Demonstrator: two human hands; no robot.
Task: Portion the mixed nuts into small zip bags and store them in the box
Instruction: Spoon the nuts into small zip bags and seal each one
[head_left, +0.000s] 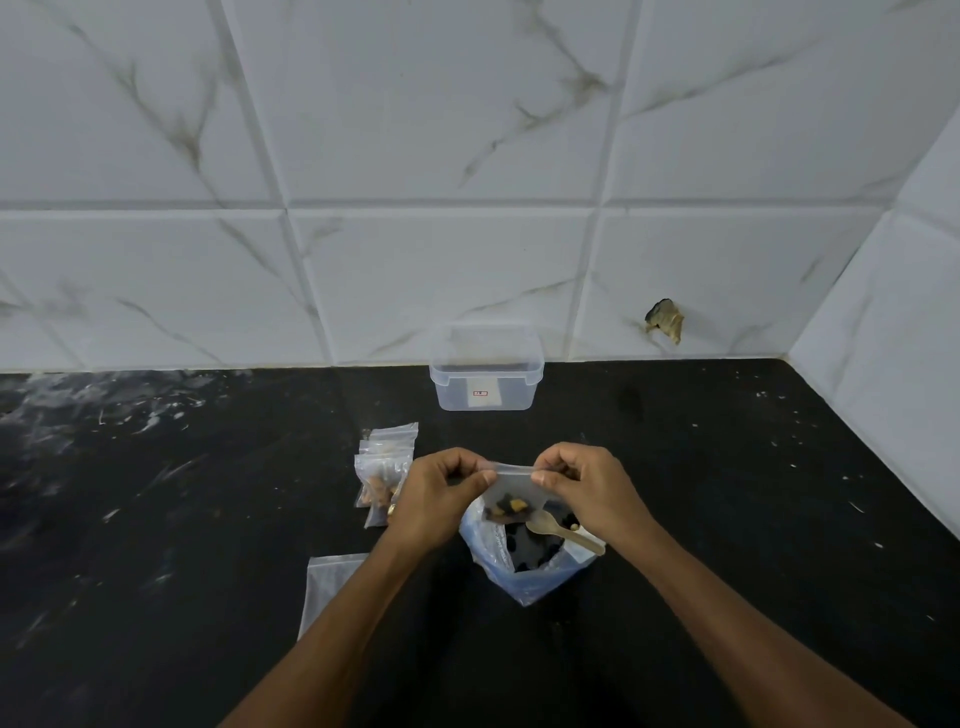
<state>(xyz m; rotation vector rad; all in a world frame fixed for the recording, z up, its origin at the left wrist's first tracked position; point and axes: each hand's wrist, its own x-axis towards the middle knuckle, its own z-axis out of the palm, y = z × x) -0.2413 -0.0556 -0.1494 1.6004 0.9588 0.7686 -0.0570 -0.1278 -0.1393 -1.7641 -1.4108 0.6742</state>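
Just above the big nut bag (524, 564) with its spoon (563, 531), the left hand (439, 493) and right hand (584, 486) each pinch a top corner of a small zip bag (514, 493) holding nuts. Filled bags (384, 475) lie at nine o'clock on the black desk (727, 493), an empty bag (327, 590) at seven, and the clear box (485, 374) at twelve.

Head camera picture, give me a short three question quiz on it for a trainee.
1. True or false: the small clear zip bag is pinched by both the left hand and the right hand.
2. Where does the pale wooden spoon lie? A in the clear plastic box, B in the large open bag of mixed nuts.
3. The filled small bags lie to which side of the hands?
Key: 1 true; 2 B; 3 left.
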